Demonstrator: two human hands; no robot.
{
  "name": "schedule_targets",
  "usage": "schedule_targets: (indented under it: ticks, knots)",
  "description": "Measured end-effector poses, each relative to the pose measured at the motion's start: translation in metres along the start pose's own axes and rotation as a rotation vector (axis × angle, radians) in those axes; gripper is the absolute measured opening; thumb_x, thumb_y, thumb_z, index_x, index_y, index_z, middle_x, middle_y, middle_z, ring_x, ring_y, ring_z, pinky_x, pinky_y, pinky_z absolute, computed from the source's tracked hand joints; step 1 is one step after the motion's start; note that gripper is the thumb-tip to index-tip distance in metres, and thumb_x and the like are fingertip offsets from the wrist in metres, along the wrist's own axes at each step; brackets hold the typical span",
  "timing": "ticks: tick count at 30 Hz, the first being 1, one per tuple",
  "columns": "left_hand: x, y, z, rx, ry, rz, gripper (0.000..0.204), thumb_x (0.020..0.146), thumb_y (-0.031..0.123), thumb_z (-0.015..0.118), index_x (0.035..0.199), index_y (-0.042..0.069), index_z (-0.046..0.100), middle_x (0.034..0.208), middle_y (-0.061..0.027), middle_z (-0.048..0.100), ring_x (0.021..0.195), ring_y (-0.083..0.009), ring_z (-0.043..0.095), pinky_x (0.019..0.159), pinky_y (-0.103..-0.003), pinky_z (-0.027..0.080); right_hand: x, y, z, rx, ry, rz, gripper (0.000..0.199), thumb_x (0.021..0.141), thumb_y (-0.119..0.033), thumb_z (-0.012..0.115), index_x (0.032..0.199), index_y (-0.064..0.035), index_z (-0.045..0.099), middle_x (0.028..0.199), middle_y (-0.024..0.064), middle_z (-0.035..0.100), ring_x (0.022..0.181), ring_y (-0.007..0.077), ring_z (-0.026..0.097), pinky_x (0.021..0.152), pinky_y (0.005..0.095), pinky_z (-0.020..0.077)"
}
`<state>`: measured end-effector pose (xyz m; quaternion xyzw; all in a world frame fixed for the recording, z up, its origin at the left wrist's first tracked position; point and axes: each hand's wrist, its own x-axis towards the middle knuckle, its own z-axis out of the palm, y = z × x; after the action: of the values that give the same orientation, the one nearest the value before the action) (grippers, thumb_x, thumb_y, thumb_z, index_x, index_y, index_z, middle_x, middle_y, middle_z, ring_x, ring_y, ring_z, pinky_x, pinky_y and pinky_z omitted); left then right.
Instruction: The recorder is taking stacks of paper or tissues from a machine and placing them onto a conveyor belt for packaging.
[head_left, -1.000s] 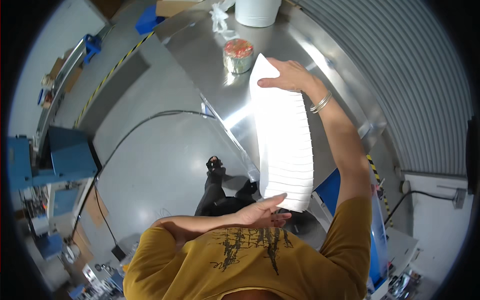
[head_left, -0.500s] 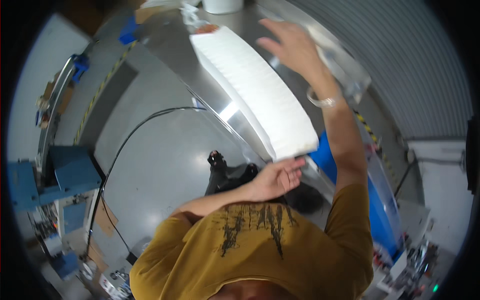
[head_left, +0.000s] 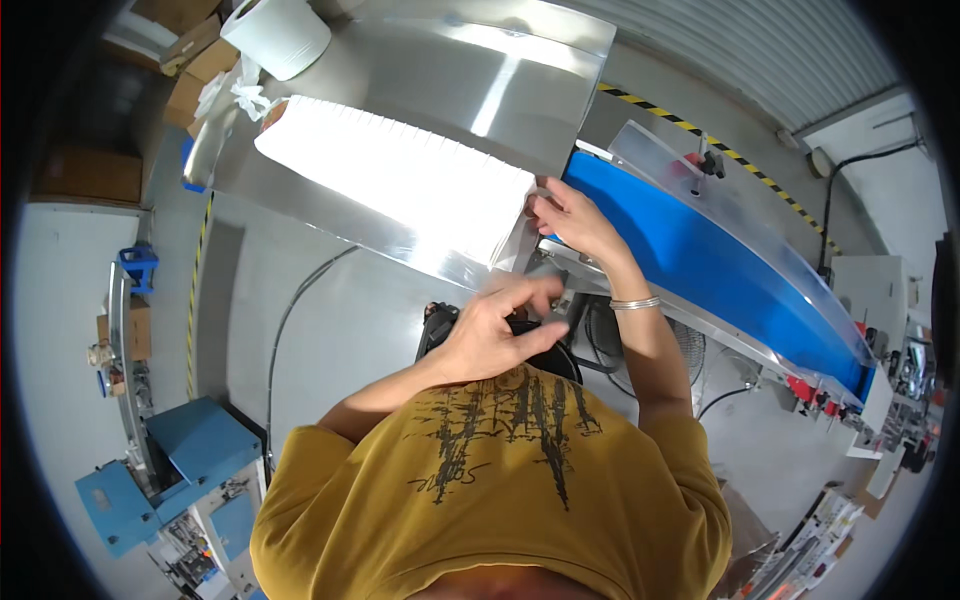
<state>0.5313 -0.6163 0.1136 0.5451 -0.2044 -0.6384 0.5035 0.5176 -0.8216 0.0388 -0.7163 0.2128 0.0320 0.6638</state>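
A long row of white, flat, closely packed pieces [head_left: 400, 180] lies on the shiny metal table [head_left: 440, 90], slanting from far left down toward me. My right hand [head_left: 580, 222], wearing a bangle, is at the row's near right end, its bent fingers closed on the edge there. What exactly lies between those fingertips is partly hidden. Closer to my body, my left hand [head_left: 500, 325] hangs just below that end of the row, thumb and fingers apart, slightly blurred and holding nothing.
A blue conveyor belt [head_left: 690, 255] with a clear side guard runs off to the right from the table's end. A white roll [head_left: 277, 38] stands at the table's far left, near cardboard boxes [head_left: 205, 65]. Blue machine covers [head_left: 205, 440] stand at lower left. A cable [head_left: 280, 330] crosses the floor.
My view has turned, bringing the conveyor into sight. My right hand has come down from above the table to the row's near end. My left hand has left that end, fingers spread.
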Motion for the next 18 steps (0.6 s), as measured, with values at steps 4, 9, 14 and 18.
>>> schedule_targets:
  ticks: [4,9,14,18]
  knots:
    - [0.038,0.010,-0.012,1.383,0.969,0.683,0.076,0.075,0.025,0.074,0.137,0.000,0.039,0.140,-0.0278,0.034,0.132,-0.0468,0.028,0.104,-0.056,0.026,0.002,0.005,-0.002,-0.211,-0.018,-0.006,0.029,0.095,-0.016,0.053,0.120,-0.0018,0.056,0.105,0.0093,0.065,0.088,0.0150,0.062,0.077,0.0295,0.0514]
    - [0.053,0.000,-0.039,1.428,1.019,0.669,0.049,0.081,0.006,0.064,0.129,0.003,0.053,0.133,-0.0167,0.049,0.126,-0.0381,0.042,0.101,-0.050,0.033,-0.003,0.007,0.001,-0.360,0.102,-0.136,0.038,0.085,-0.014,0.062,0.121,-0.0025,0.058,0.110,0.0172,0.065,0.098,0.0292,0.064,0.084,0.0361,0.0496]
    - [0.052,0.001,-0.045,1.400,0.996,0.695,0.045,0.080,0.003,0.066,0.124,0.005,0.059,0.132,-0.0159,0.050,0.124,-0.0370,0.044,0.099,-0.048,0.036,0.000,0.010,0.009,-0.188,0.010,-0.057,0.042,0.084,-0.010,0.066,0.124,-0.0045,0.057,0.116,0.0134,0.064,0.100,0.0215,0.064,0.084,0.0318,0.0504]
    - [0.054,0.000,-0.049,1.387,1.002,0.732,0.043,0.079,0.002,0.068,0.121,0.007,0.063,0.131,-0.0145,0.053,0.122,-0.0358,0.047,0.097,-0.047,0.038,-0.008,0.004,0.003,-0.266,0.188,-0.223,0.044,0.079,-0.010,0.070,0.122,-0.0072,0.059,0.112,0.0104,0.063,0.093,0.0232,0.062,0.077,0.0323,0.0509]
